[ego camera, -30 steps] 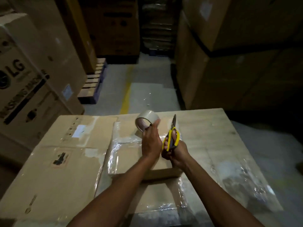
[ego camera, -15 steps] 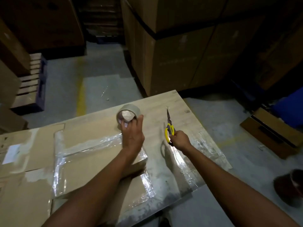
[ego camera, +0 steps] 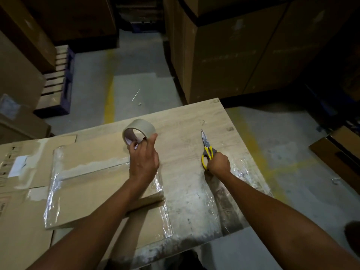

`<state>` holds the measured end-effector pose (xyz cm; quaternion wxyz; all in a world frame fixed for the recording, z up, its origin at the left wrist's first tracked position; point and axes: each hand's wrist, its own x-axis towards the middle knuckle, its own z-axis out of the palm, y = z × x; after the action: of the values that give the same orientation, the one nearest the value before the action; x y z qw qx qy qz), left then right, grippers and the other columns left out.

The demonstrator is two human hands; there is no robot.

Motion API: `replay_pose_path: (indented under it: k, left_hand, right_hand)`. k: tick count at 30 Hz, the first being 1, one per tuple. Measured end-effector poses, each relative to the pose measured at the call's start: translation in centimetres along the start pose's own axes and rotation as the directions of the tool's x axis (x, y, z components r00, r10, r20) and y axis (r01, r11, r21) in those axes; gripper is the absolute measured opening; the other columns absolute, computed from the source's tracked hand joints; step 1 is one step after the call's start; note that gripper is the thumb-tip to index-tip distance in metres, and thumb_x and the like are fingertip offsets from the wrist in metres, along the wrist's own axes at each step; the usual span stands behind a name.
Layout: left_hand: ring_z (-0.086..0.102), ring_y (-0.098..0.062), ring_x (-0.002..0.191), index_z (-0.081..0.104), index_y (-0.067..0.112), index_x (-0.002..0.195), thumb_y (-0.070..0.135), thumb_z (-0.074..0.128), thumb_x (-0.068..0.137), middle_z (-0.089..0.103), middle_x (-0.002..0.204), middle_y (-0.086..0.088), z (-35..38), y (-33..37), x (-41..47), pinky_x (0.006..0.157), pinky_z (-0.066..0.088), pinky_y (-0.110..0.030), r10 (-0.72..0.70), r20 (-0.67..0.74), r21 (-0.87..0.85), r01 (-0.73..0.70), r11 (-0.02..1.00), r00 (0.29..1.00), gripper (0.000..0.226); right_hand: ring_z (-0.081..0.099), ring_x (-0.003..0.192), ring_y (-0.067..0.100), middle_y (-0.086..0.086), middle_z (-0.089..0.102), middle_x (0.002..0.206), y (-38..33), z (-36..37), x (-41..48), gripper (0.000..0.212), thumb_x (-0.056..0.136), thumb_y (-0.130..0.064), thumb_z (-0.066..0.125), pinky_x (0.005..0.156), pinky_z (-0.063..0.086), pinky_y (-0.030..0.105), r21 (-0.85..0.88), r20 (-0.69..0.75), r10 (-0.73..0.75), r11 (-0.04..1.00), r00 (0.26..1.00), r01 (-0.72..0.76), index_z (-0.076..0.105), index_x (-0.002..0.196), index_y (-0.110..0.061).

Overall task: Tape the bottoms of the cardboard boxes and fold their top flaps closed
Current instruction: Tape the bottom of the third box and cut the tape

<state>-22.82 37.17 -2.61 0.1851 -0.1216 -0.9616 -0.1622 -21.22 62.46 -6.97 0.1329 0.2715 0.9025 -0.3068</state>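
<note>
Our left hand (ego camera: 144,162) closes its grip on the tape roll (ego camera: 139,131) over the flat cardboard box (ego camera: 91,184); right of that box, our right hand (ego camera: 219,164) clasps the scissors (ego camera: 206,151) on the counter (ego camera: 185,123).

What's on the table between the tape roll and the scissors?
Nothing: in the head view, only bare wooden table lies between the tape roll and the scissors.

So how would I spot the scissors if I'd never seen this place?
Find the pale wooden table. On its bare right side, the right hand holds the scissors, well apart from the tape roll. They alone have yellow handles, with steel blades pointing away.
</note>
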Motion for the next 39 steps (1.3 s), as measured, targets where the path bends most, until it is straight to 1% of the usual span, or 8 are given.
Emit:
replay_pose_path:
  k: [7,12,18,25,29,33,36,39]
  left_hand:
    - [0.063,-0.029,0.083,0.050,0.014,0.132,0.006,0.057,0.090,0.067,0.084,-0.007,-0.2,0.2,0.0,0.100,0.034,-0.045,-0.022,-0.042,-0.088,0.018,0.996,0.999,0.043]
    - [0.057,-0.022,0.101,0.063,0.005,0.120,0.021,0.051,0.097,0.071,0.106,-0.012,-1.5,0.5,0.5,0.101,0.040,-0.046,-0.131,-0.137,-0.308,0.083,0.948,0.982,0.030]
    - [0.066,-0.019,0.091,0.071,0.012,0.099,0.019,0.059,0.098,0.071,0.096,0.000,-4.4,1.6,3.6,0.081,0.049,-0.020,-0.544,-0.004,-0.720,0.375,0.584,0.839,0.014]
    - [0.064,-0.030,0.088,0.075,0.021,0.069,0.026,0.073,0.080,0.071,0.084,0.001,-7.2,-0.6,7.9,0.071,0.053,-0.032,-0.700,0.399,-0.755,0.646,0.116,0.592,0.013]
    - [0.055,-0.032,0.105,0.078,0.037,0.074,0.043,0.069,0.070,0.069,0.102,0.000,-7.6,-2.6,8.9,0.071,0.047,-0.027,-0.702,0.391,-0.631,0.729,0.267,0.595,0.012]
    - [0.062,-0.035,0.101,0.078,0.037,0.069,0.040,0.079,0.060,0.074,0.076,0.004,-8.0,-2.0,10.4,0.082,0.058,-0.043,-0.617,0.480,-0.677,0.711,0.191,0.623,0.009]
    - [0.070,-0.025,0.091,0.081,0.024,0.076,0.037,0.080,0.056,0.076,0.079,0.003,-7.5,-1.6,11.4,0.082,0.057,-0.036,-0.547,0.531,-0.688,0.706,0.167,0.647,0.024]
    - [0.067,-0.015,0.083,0.079,0.015,0.072,0.034,0.080,0.064,0.074,0.076,-0.001,-7.5,-1.5,12.4,0.082,0.055,-0.038,-0.471,0.421,-0.738,0.594,0.318,0.775,0.020]
  right_hand:
    - [0.062,0.106,0.038,0.017,0.067,0.109,-1.0,0.6,-1.0,0.027,0.092,-0.012,0.053,0.074,0.040,0.031,0.109,-0.053,-0.030,0.993,0.998,0.036,0.062,0.115,-0.004]
    - [0.058,0.122,0.029,0.012,0.063,0.131,-5.3,1.7,-4.6,0.042,0.092,-0.016,0.062,0.097,0.044,0.033,0.208,-0.082,-0.260,0.940,0.962,0.271,0.059,0.134,-0.008]
    - [0.051,0.129,0.018,0.001,0.053,0.144,-12.6,3.3,-9.2,0.065,0.084,-0.019,0.069,0.105,0.047,0.039,0.385,-0.048,-0.534,0.769,0.844,0.509,0.047,0.144,-0.018]
    - [0.057,0.104,0.008,-0.011,0.060,0.114,-16.6,4.0,-11.4,0.054,0.075,-0.035,0.084,0.080,0.040,0.009,0.473,-0.188,-0.417,0.755,0.889,0.454,0.049,0.115,-0.030]
    - [0.059,0.100,0.008,-0.014,0.060,0.105,-17.6,4.5,-12.0,0.056,0.073,-0.039,0.085,0.075,0.042,0.011,0.468,-0.203,-0.385,0.769,0.900,0.435,0.048,0.113,-0.031]
    - [0.051,0.109,0.009,-0.012,0.053,0.114,-19.2,4.8,-11.3,0.073,0.072,-0.042,0.084,0.085,0.044,0.025,0.452,-0.187,-0.386,0.783,0.903,0.428,0.046,0.132,-0.025]
    - [0.054,0.104,0.013,-0.006,0.052,0.109,-20.2,5.0,-10.7,0.053,0.077,-0.032,0.081,0.077,0.043,0.020,0.494,-0.242,-0.302,0.780,0.922,0.385,0.048,0.118,-0.025]
    - [0.062,0.094,0.017,-0.004,0.058,0.099,-20.5,4.5,-9.9,0.040,0.080,-0.032,0.078,0.076,0.053,0.029,0.499,-0.307,-0.256,0.777,0.917,0.384,0.047,0.105,-0.027]
